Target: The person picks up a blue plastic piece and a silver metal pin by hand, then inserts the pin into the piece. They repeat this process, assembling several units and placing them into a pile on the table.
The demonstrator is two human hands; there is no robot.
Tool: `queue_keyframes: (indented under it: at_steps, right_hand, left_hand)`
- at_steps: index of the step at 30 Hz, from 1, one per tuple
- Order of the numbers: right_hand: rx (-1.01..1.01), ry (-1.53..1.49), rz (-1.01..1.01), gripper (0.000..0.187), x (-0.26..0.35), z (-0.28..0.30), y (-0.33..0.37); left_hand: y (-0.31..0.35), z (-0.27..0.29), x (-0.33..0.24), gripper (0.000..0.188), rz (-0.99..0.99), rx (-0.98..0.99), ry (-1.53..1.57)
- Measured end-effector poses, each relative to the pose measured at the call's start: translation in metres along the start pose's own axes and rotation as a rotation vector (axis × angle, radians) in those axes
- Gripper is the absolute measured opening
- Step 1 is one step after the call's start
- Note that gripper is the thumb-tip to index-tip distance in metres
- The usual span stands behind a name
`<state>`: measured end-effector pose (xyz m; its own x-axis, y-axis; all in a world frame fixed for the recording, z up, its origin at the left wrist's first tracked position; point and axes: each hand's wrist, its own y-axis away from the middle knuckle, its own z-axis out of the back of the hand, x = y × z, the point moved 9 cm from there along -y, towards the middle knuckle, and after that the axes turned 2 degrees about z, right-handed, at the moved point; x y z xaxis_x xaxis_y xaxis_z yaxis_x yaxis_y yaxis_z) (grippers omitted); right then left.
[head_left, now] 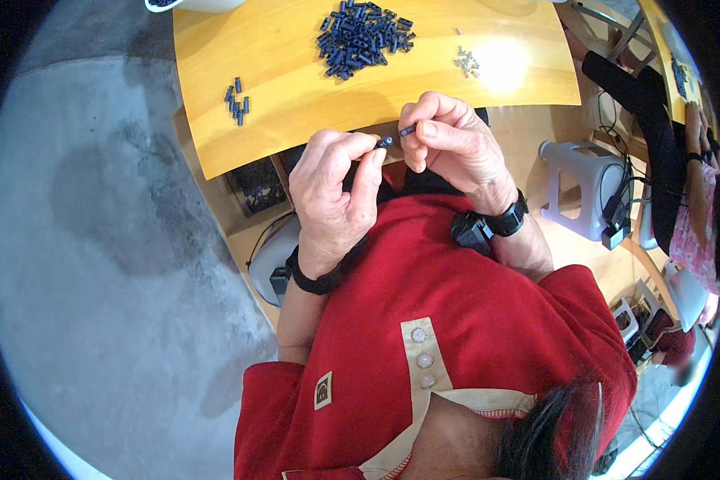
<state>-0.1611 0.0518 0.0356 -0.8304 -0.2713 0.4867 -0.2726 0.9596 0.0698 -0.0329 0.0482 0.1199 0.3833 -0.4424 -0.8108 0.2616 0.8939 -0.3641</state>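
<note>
Just off the near edge of the wooden table point(280, 112), both my hands are raised close together. Between thumb and forefinger, my left hand point(328, 184) pinches a small dark blue cylindrical part point(385, 142), its round end facing right. A second small dark part point(408, 130) is pinched in the fingertips of my right hand point(454, 144). The two parts are a short gap apart. Beyond my hands lies a heap of dark blue cylindrical parts point(364, 38). Several similar parts point(237, 102) lie in a small group at the left.
Tiny metallic pieces point(466, 62) lie scattered at the table's right. A white container point(204, 4) stands at the far left edge. A white plastic stool point(580, 188) with black cables is to the right. Another person's arm point(700, 136) shows at a table far right.
</note>
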Motion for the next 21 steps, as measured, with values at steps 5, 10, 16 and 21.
queue_keyframes:
  at_steps: [5, 10, 16, 21]
  right_hand:
    - [-0.006, 0.037, 0.018, 0.010, 0.002, -0.003, 0.002]
    - [0.010, 0.087, 0.047, 0.010, 0.003, -0.005, 0.003]
    - [-0.017, 0.147, 0.065, 0.010, 0.004, -0.004, 0.004]
    - [-0.052, 0.314, 0.104, 0.008, 0.010, -0.003, 0.005]
  left_hand:
    - [0.000, 0.000, -0.004, 0.011, -0.021, -0.001, -0.008]
    - [0.001, -0.001, -0.005, 0.013, -0.037, 0.004, -0.031]
    - [0.000, -0.002, -0.010, 0.014, -0.079, 0.030, -0.104]
    - [-0.001, -0.005, -0.016, 0.022, -0.208, 0.040, -0.183]
